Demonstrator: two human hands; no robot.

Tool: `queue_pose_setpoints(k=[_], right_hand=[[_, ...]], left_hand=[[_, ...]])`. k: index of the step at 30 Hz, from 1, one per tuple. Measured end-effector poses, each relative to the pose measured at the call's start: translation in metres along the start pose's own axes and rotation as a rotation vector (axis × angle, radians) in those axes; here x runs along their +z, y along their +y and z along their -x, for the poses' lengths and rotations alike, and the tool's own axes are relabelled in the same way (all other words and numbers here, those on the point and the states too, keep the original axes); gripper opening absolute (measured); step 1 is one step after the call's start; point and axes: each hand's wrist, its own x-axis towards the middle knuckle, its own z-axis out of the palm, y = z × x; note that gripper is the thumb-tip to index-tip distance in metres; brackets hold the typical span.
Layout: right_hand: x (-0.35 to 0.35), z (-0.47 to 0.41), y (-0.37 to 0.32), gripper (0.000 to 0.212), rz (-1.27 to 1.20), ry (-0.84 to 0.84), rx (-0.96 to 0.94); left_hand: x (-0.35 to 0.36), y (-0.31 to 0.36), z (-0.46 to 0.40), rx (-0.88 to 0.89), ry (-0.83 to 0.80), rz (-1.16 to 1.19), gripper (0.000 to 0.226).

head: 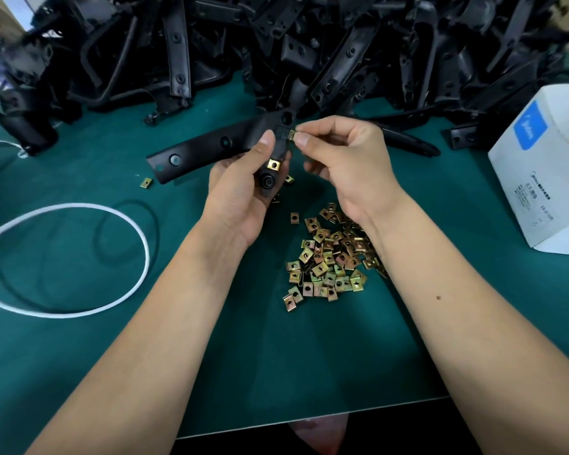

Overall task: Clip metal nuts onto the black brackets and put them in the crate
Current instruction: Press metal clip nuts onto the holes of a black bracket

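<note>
My left hand [240, 188] grips a long black bracket [211, 149] above the green table, thumb on its upper face. One brass clip nut [273, 164] sits clipped on the bracket's lower tab. My right hand [339, 159] pinches a second metal nut [292, 134] between thumb and forefinger, right at the bracket's edge. A pile of loose brass nuts [332, 257] lies on the table under my right wrist. No crate is in view.
A big heap of black brackets [309, 44] fills the back of the green table [112, 356]. A white carton [546, 169] stands at the right. A white cable loop [79, 257] lies at the left. A stray nut [146, 182] rests near the bracket's left end.
</note>
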Motion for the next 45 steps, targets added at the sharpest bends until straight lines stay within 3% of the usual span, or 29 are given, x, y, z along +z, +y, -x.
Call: queue_pose_setpoints(k=[6, 18, 24, 28, 30, 32, 35, 38, 45], right_hand=[[-0.004, -0.002, -0.001, 0.012, -0.067, -0.027, 0.053], [0.002, 0.002, -0.003, 0.028, -0.086, -0.024, -0.017], [0.015, 0.005, 0.001, 0.022, -0.102, 0.080, -0.013], [0.029, 0.004, 0.003, 0.021, -0.150, 0.125, -0.003], [0.033, 0.004, 0.003, 0.024, -0.078, 0.138, -0.041], [0.031, 0.003, 0.004, 0.023, -0.020, 0.185, -0.056], [0.021, 0.000, 0.005, 0.023, -0.010, 0.270, -0.032], [0.015, -0.003, 0.004, 0.025, 0.004, 0.287, -0.008], [0.018, 0.000, 0.007, 0.042, 0.215, 0.310, -0.125]], left_hand=[[-0.001, 0.001, 0.003, -0.049, -0.073, 0.017, 0.013], [0.002, 0.002, 0.005, -0.143, -0.112, 0.045, 0.020], [0.009, -0.007, 0.006, 0.095, 0.067, -0.166, 0.042], [0.012, -0.016, 0.003, 0.216, 0.118, -0.396, 0.009], [0.012, -0.019, 0.002, 0.213, 0.168, -0.449, 0.007], [0.013, -0.019, 0.002, 0.254, 0.149, -0.387, 0.007], [0.009, -0.006, 0.003, 0.339, 0.203, -0.214, 0.032], [0.003, 0.002, 0.003, 0.434, 0.204, -0.184, 0.025], [-0.003, 0.009, 0.007, 0.461, 0.311, -0.057, 0.024]])
